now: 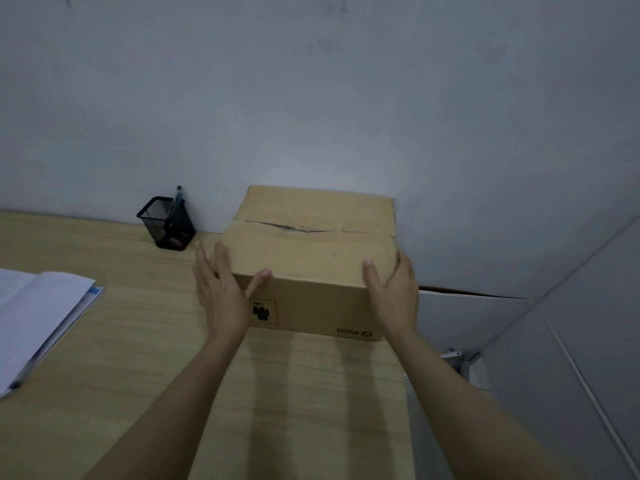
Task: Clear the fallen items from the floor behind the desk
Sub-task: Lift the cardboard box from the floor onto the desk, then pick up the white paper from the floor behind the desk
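A brown cardboard box [313, 251], its top flaps closed with a torn seam, sits at the far right end of the wooden desk [138, 341] against the grey wall. My left hand [221, 292] presses flat against the box's left side with its thumb on the front top edge. My right hand [394, 292] clasps the box's right front corner, thumb on top. The floor behind the desk is hidden from view.
A black mesh pen holder [166, 223] with pens stands by the wall left of the box. An open notebook with white pages [38, 317] lies at the desk's left. A white panel [467, 313] and grey partition [571, 341] stand to the right of the desk.
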Available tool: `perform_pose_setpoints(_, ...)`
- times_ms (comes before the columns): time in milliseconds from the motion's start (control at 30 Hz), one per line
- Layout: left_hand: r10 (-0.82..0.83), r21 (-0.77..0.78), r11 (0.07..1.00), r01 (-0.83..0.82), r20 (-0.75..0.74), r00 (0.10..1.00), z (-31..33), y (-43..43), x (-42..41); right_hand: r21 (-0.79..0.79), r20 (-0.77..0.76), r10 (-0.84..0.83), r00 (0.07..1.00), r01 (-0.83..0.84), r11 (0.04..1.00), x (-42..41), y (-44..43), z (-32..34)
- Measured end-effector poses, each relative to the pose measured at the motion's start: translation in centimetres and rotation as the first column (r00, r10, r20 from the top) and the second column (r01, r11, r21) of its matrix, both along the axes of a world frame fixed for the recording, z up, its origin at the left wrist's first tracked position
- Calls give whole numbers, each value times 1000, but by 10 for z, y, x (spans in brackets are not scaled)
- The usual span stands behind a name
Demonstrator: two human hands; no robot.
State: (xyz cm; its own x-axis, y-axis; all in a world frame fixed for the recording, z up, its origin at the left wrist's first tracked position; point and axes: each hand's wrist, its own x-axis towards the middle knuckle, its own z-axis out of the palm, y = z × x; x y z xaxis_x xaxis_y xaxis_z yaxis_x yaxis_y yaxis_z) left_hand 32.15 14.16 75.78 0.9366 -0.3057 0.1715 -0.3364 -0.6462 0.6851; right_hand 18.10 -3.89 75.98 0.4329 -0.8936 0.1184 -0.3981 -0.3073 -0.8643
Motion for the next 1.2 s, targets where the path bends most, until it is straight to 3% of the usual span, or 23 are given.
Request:
perform_pose_setpoints(100, 43, -168, 984, -58, -88, 995, -3, -4, -9, 1, 30, -15, 999, 15, 1000, -9, 9, -10)
perform_pose_setpoints(467, 197, -261, 924, -279, -301, 933, 17, -42, -65, 136, 57, 344, 937, -349, 927, -35, -14, -3)
perform_pose_setpoints(600, 138, -305, 925, -225, -283, 949, 17, -86, -126, 181, 25, 443, 896, -440, 880, -78, -36, -12)
perform_pose_setpoints(767, 54, -326, 945, -18, 104, 993, 5, -165, -218, 214, -11, 380, 925, -369, 904, -167, -100, -40)
perform_pose_setpoints(833, -1, -314, 948, 61, 187, 982, -7, -196, -244, 194, -39, 346, 938, -332, 923, -195, -127, -49)
perform_pose_setpoints(1200, -241, -152, 962, 228, -75, 968, -168, -281, -277, 228, -164, 280, 946, -240, 944, -249, -216, -166)
